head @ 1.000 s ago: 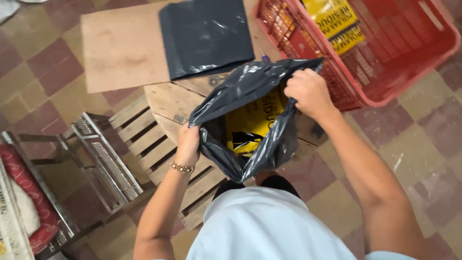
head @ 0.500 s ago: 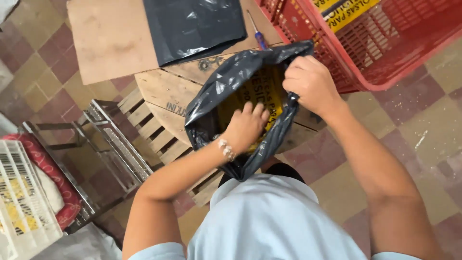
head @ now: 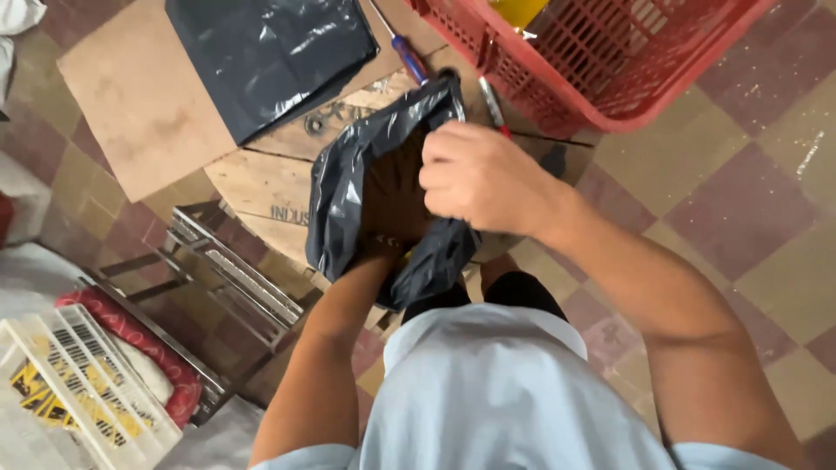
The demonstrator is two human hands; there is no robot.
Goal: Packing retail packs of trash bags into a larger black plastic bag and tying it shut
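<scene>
- Two dark plastic bags: one bag (head: 383,200) in the hands, one flat bag (head: 270,52) on the cardboard (head: 131,113)
- One red basket (head: 610,61) at the wooden pallet's (head: 261,183) far corner, one screwdriver (head: 402,48) beside it
- Checkered tile floor (head: 740,200)
- Right hand (head: 483,178) pinches the bag's rim tight
- Left hand (head: 392,218) is deep inside the bag; I cannot tell its grip

Light blue short-sleeved shirt (head: 514,392), bare forearms
</scene>
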